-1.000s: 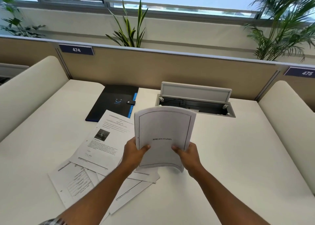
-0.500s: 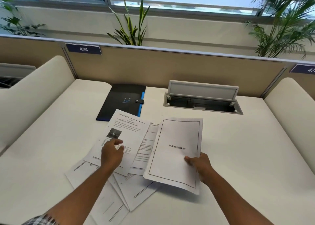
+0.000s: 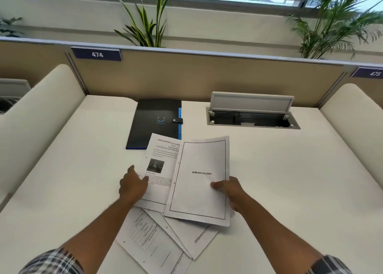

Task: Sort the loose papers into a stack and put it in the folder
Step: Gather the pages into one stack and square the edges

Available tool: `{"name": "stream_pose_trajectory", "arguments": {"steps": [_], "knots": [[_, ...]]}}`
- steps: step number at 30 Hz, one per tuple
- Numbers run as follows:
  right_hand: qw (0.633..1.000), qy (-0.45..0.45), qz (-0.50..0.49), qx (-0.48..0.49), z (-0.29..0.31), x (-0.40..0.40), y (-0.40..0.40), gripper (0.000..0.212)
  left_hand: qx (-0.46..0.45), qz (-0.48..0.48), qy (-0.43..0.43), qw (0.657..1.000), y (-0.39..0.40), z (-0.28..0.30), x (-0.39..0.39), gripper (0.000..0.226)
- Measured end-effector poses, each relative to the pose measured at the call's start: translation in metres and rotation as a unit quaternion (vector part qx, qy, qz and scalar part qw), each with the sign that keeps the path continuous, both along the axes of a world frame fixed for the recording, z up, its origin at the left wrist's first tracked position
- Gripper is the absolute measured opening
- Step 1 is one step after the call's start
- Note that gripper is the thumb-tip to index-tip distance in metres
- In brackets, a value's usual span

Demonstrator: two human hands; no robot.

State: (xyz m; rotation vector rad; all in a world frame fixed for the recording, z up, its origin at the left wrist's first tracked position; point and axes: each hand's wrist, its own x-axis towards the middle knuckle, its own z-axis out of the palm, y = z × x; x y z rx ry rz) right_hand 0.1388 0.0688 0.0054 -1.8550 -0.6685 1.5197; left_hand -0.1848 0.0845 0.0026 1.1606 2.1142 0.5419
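A small stack topped by the "BIBLIOGRAPHY" sheet [image 3: 199,186] lies tilted over the loose papers, and my right hand [image 3: 229,190] grips its right edge, thumb on top. My left hand [image 3: 132,185] rests on the left edge of a printed sheet with a dark photo [image 3: 159,170], fingertips on the paper; whether it pinches the sheet I cannot tell. Several more loose papers [image 3: 153,238] fan out beneath, toward me. The black folder [image 3: 155,124] with a blue edge and snap strap lies closed behind the papers; the photo sheet overlaps its near corner.
The white desk [image 3: 290,180] is bounded by a tan divider at the back and rounded cream side panels [image 3: 41,116] left and right. An open cable hatch [image 3: 251,116] with raised lid sits at back right. Plants stand behind the divider.
The bibliography stack went from upright in both hands to lying on the papers. My left hand let go and reached left onto the photo sheet. The right hand keeps hold.
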Motion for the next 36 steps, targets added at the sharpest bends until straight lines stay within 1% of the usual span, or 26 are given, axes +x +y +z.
{"name": "stream_pose_trajectory", "arguments": {"steps": [3, 5, 6, 8, 9, 11, 12, 15, 19, 22, 23, 25, 28, 30, 32, 35, 36], "knots": [[1.0, -0.018, 0.0, 0.009, -0.004, -0.022, 0.003, 0.042, -0.018, -0.007, -0.028, 0.999, 0.007, -0.004, -0.001, 0.065], [0.998, -0.066, 0.002, 0.023, -0.008, -0.032, 0.005, 0.042, -0.027, -0.036, -0.011, 0.999, 0.01, -0.004, -0.002, 0.054], [0.992, -0.119, 0.015, 0.031, -0.008, -0.036, 0.006, 0.042, -0.027, -0.056, 0.021, 0.998, 0.01, -0.003, -0.002, 0.048], [0.966, -0.251, 0.047, 0.036, -0.005, -0.04, 0.008, 0.044, -0.016, -0.1, 0.088, 0.991, 0.008, -0.002, 0.0, 0.043], [0.95, -0.307, 0.055, 0.024, -0.004, -0.041, 0.009, 0.047, -0.008, -0.117, 0.095, 0.989, 0.008, -0.001, 0.002, 0.043], [0.923, -0.378, 0.073, -0.014, -0.001, -0.042, 0.013, 0.053, 0.001, -0.152, 0.05, 0.987, 0.008, -0.001, 0.005, 0.043], [0.916, -0.392, 0.081, -0.024, -0.001, -0.041, 0.014, 0.054, 0.005, -0.168, 0.015, 0.986, 0.008, -0.002, 0.008, 0.042], [0.919, -0.387, 0.064, -0.036, -0.002, -0.038, 0.017, 0.045, 0.015, -0.18, -0.051, 0.982, 0.006, -0.003, 0.016, 0.044], [0.921, -0.385, 0.043, -0.035, 0.003, -0.034, 0.022, 0.035, 0.017, -0.152, -0.09, 0.984, 0.01, -0.004, 0.023, 0.047], [0.932, -0.36, 0.024, -0.028, 0.007, -0.029, 0.028, 0.041, 0.013, -0.15, -0.121, 0.981, 0.016, -0.005, 0.026, 0.05], [0.939, -0.343, 0.018, -0.02, 0.008, -0.027, 0.029, 0.039, 0.013, -0.149, -0.128, 0.98, 0.018, -0.004, 0.028, 0.051], [0.957, -0.288, 0.005, 0.02, 0.007, -0.023, 0.031, 0.026, 0.012, -0.15, -0.133, 0.98, 0.022, -0.004, 0.031, 0.053], [0.98, -0.19, -0.015, 0.05, 0.003, -0.019, 0.033, 0.021, 0.017, -0.156, -0.133, 0.979, 0.026, -0.002, 0.037, 0.052], [0.991, -0.123, -0.022, 0.051, 0.0, -0.018, 0.034, 0.026, 0.021, -0.158, -0.138, 0.978, 0.028, -0.002, 0.039, 0.048], [0.995, -0.075, -0.041, 0.06, -0.001, -0.018, 0.033, 0.036, 0.025, -0.156, -0.144, 0.977, 0.03, -0.001, 0.042, 0.046], [0.995, -0.051, -0.044, 0.074, 0.002, -0.019, 0.032, 0.062, 0.032, -0.158, -0.161, 0.974, 0.031, -0.002, 0.047, 0.047], [0.996, -0.043, -0.037, 0.069, 0.004, -0.02, 0.031, 0.067, 0.032, -0.158, -0.165, 0.973, 0.03, -0.002, 0.048, 0.047]]}}
